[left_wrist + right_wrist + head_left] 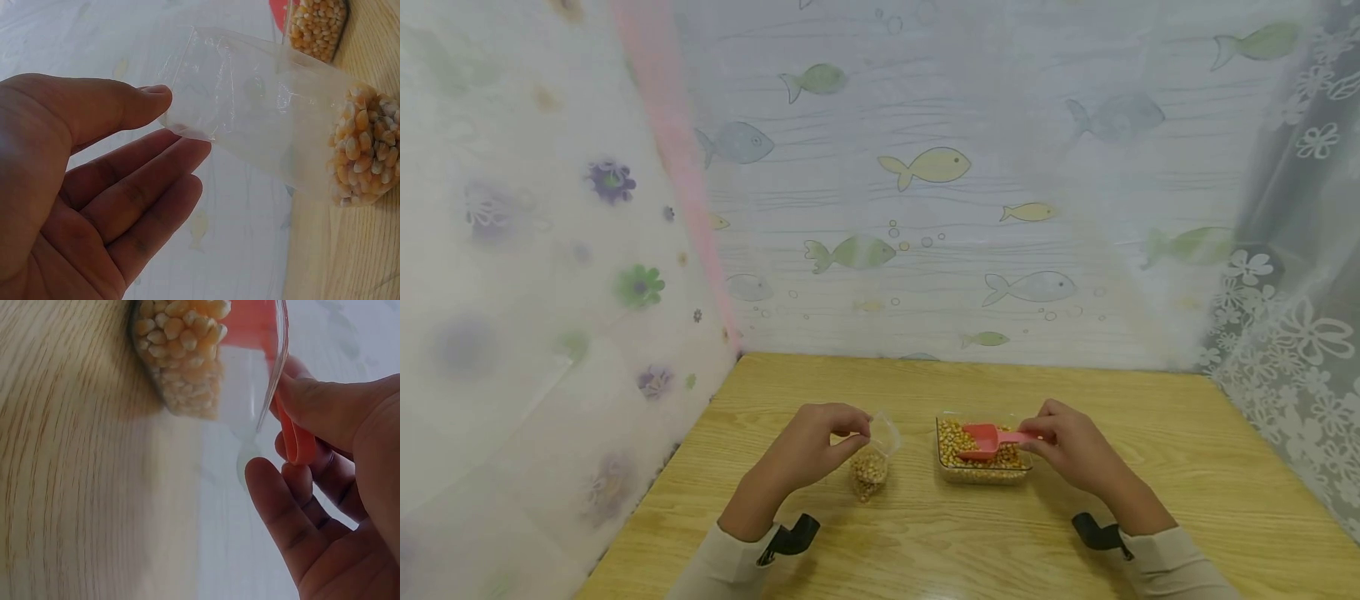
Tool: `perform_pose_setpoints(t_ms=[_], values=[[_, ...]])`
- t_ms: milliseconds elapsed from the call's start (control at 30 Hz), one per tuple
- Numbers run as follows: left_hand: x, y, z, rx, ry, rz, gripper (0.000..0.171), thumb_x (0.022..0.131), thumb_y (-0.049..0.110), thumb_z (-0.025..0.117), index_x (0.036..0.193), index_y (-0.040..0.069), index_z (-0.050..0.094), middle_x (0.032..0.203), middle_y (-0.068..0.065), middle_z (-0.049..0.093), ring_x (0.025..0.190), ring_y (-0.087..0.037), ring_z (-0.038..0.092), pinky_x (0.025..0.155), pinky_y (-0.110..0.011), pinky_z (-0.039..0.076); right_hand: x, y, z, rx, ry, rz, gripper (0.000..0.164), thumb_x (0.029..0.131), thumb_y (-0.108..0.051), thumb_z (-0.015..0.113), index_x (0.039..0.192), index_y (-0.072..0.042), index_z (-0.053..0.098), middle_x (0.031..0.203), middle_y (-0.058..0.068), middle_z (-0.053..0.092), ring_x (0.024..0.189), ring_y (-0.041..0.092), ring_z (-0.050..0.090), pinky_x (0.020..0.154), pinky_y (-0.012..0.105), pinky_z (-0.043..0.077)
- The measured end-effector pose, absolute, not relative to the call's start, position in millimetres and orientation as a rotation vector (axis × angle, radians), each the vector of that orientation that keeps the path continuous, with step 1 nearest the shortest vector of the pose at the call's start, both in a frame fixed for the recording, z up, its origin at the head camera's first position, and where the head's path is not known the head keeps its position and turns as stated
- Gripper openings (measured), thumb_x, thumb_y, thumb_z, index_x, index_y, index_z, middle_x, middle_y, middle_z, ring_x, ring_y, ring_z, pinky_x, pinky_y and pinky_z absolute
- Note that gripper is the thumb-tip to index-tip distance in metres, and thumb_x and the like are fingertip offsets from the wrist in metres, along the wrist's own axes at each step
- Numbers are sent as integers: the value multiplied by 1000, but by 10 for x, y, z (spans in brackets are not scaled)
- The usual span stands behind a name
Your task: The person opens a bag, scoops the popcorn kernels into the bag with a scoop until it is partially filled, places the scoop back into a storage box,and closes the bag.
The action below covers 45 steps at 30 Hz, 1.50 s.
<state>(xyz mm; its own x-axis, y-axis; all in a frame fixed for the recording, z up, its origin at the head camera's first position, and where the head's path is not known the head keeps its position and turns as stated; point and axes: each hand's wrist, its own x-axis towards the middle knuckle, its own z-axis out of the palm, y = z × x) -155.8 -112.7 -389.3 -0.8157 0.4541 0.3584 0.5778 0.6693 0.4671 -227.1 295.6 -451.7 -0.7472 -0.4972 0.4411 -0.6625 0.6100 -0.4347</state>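
A clear plastic bag (250, 94) with corn kernels (369, 147) in its bottom stands on the table at centre left. My left hand (820, 446) pinches the bag's upper edge between thumb and fingertips; in the left wrist view the other fingers extend below. To the right is a clear rectangular container (985, 477) of yellow corn kernels (953, 437). My right hand (1075, 442) grips the handle of a red scoop (981, 442), whose head lies at the kernels inside the container. The right wrist view shows the handle (299, 440) between thumb and fingers.
The wooden table (910, 542) ends at a fish-patterned curtain (925, 250) behind. A flowered curtain (625, 333) runs along the left side, and a sheer one with white flowers (1300, 333) hangs on the right. Black wrist mounts (795, 533) sit at both cuffs.
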Motion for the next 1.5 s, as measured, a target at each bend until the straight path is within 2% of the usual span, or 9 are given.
perform_pose_setpoints(t_ms=[233, 467, 733, 967, 1267, 1500], values=[[-1560, -1122, -3882, -839, -2674, -875, 4, 99, 16, 72, 98, 17, 76, 123, -6, 75, 111, -19, 73, 85, -42, 63, -2298, 3024, -4549, 953, -2531, 915, 14, 86, -9, 83, 98, -14, 80, 83, -10, 52, 66, 0, 41, 53, 20, 40], [-1559, -1126, -3876, -840, -2676, -856, 4, 99, 18, 72, 98, 19, 76, 123, -4, 76, 111, -17, 73, 85, -35, 63, -2317, 3066, -4600, 897, -2585, 1004, 14, 89, -14, 81, 103, -15, 80, 84, -8, 54, 67, 3, 43, 55, 22, 42], [-1563, -1128, -3876, -844, -2677, -851, 5, 100, 20, 72, 98, 19, 76, 123, -3, 75, 111, -17, 73, 85, -35, 63, -2349, 3105, -4666, 858, -2578, 1017, 14, 91, -18, 80, 105, -20, 80, 86, -11, 56, 70, 3, 45, 59, 22, 44], [-1567, -1129, -3878, -846, -2679, -848, 5, 100, 20, 72, 98, 18, 76, 123, -3, 75, 111, -17, 73, 85, -33, 63, -2349, 3104, -4696, 844, -2522, 1074, 14, 91, -16, 80, 106, -15, 80, 87, -10, 58, 72, 3, 49, 59, 22, 48], [-1557, -1135, -3890, -841, -2673, -855, 4, 99, 18, 73, 97, 19, 76, 122, 2, 75, 111, -16, 73, 84, -33, 63, -2346, 3097, -4653, 820, -2501, 1110, 14, 93, -16, 79, 107, -17, 80, 87, -8, 59, 69, 5, 47, 54, 22, 42], [-1552, -1147, -3877, -842, -2676, -867, 5, 99, 17, 73, 98, 20, 76, 123, 0, 75, 111, -18, 73, 84, -37, 64, -2340, 3074, -4623, 854, -2458, 1093, 15, 91, -13, 79, 106, -17, 80, 89, -11, 60, 75, 2, 53, 62, 21, 51]])
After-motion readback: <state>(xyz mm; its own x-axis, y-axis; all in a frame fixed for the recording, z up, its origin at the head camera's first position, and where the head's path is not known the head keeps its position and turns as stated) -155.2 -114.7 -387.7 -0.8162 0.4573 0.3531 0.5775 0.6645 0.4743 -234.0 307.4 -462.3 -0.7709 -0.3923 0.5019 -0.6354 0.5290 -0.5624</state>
